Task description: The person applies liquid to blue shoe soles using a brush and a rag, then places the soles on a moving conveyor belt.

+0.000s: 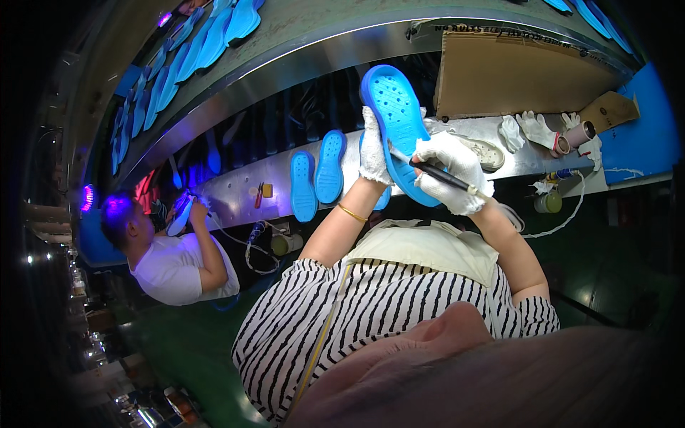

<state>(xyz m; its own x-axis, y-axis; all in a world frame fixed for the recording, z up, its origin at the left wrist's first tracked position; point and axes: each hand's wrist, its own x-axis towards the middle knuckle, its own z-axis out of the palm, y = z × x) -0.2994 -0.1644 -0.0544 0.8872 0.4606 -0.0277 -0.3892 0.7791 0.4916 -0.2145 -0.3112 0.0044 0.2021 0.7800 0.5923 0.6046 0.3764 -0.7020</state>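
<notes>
A bright blue shoe sole (399,107) with small holes near its far end is held up, tilted, before me. My left hand (372,153), in a white glove, is closed on its left edge. My right hand (457,167), gloved too, grips a black-handled brush (437,172). The brush's pale tip meets the sole's inner face near its left rim. Two more blue soles, one (330,165) beside the other (303,185), rest on the metal ledge to the left. Part of another blue piece (384,198) shows behind my left wrist.
A pale shoe (489,153) lies right of my hand, near white gloves (535,130) and a cup (579,134). Cardboard (521,75) stands behind them. Rows of blue soles (207,46) lie on the far upper surface. A co-worker (182,264) handles a shoe at left.
</notes>
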